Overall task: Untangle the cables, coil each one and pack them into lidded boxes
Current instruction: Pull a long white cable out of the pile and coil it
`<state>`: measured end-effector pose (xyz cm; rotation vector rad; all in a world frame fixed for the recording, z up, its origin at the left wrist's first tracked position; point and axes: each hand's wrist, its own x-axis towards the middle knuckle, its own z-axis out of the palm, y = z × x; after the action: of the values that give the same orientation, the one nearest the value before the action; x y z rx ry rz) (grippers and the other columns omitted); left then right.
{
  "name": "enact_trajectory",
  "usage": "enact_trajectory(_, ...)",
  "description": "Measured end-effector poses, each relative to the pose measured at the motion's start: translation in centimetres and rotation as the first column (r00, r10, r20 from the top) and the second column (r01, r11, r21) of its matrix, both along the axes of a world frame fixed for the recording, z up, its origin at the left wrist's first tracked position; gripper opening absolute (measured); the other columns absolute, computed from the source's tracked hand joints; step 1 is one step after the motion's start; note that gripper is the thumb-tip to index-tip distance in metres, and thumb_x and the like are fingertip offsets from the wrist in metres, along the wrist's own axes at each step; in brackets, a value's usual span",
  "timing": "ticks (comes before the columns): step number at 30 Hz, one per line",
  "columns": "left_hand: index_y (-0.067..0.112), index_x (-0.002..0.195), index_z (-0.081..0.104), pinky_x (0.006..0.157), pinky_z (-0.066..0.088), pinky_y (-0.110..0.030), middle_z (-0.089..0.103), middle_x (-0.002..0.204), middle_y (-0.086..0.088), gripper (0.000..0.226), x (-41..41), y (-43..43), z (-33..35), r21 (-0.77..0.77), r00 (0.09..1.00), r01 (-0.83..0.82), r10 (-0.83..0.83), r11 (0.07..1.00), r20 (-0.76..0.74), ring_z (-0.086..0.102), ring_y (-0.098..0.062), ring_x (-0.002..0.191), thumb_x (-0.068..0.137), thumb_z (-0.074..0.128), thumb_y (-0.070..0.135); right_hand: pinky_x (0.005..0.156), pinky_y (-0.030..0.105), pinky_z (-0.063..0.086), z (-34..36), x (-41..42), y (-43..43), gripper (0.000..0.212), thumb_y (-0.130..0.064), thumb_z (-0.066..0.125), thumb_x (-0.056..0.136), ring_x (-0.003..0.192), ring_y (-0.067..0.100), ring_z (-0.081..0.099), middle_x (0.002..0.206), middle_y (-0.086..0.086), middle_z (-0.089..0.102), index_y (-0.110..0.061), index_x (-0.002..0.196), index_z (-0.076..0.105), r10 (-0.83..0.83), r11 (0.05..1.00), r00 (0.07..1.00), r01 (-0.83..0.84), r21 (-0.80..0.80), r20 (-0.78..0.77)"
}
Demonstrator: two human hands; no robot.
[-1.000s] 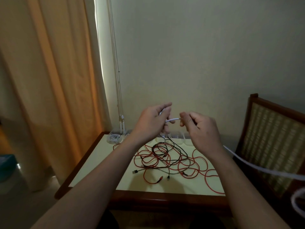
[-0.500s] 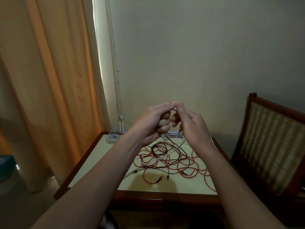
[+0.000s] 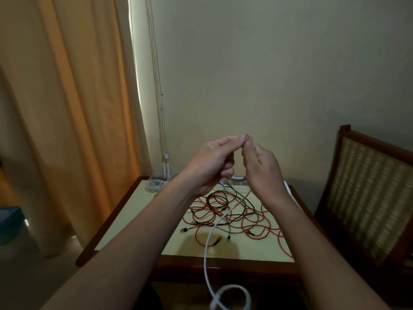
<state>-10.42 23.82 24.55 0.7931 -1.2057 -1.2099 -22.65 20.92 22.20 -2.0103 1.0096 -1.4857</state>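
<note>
Cable ends are coming together: a second ago I was stretching the smooth white round cable (image 3: 208, 238) between my hands; now my left hand (image 3: 210, 166) and right hand (image 3: 261, 171) are meeting fingertip to fingertip, both pinching it, likely starting a coil. It is drooping limp over the thin red and black wire tangle (image 3: 230, 215) on the pale yellow wood-edged table (image 3: 250, 251), looping below the edge.

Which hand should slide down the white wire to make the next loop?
Probably the right hand. The white cable rises over the table to just beneath its palm. The left hand sits farther from it, fingers curled, seemingly pinching the end.
</note>
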Motion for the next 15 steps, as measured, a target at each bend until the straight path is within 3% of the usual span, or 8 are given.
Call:
enact_trajectory(5, 0.002, 0.121, 0.063, 0.039, 0.015, -0.016, 0.023, 0.055, 0.008, 0.027, 0.02, -0.17, -0.09, 0.005, 0.999, 0.020, -0.020, 1.000, -0.041, 0.019, -0.002, 0.040, 0.102, 0.052, 0.017, 0.046, 0.020, 0.026, -0.06, 0.00, -0.02, 0.044, -0.044, 0.033, 0.108, 0.049, 0.004, 0.031, 0.058, -0.004, 0.036, -0.021, 0.071, 0.045, 0.050, 0.999, 0.999, -0.050, -0.007, 0.020)
enact_trajectory(10, 0.004, 0.115, 0.066, 0.037, 0.012, -0.016, 0.021, 0.055, 0.007, 0.022, 0.11, -0.03, 0.20, 0.014, 0.994, 0.046, -0.045, 0.999, -0.097, 0.018, -0.001, 0.038, 0.102, 0.050, 0.013, 0.049, 0.026, 0.027, 0.12, -0.11, -0.12, 0.046, -0.046, 0.035, 0.107, 0.055, 0.010, 0.035, 0.063, 0.004, 0.040, -0.018, 0.072, 0.045, 0.068, 0.998, 0.998, -0.068, -0.014, 0.010)
enact_trajectory(15, 0.008, 0.107, 0.065, 0.035, 0.011, -0.015, 0.022, 0.053, 0.008, 0.017, 0.61, -0.02, 0.56, 0.019, 0.983, 0.036, -0.032, 0.999, -0.181, 0.018, 0.000, 0.035, 0.102, 0.049, 0.013, 0.050, 0.029, 0.026, -0.17, -0.81, -0.40, 0.059, -0.056, 0.037, 0.103, 0.052, 0.009, 0.033, 0.059, -0.003, 0.035, -0.010, 0.069, 0.051, 0.045, 0.997, 0.998, -0.048, 0.061, 0.051)
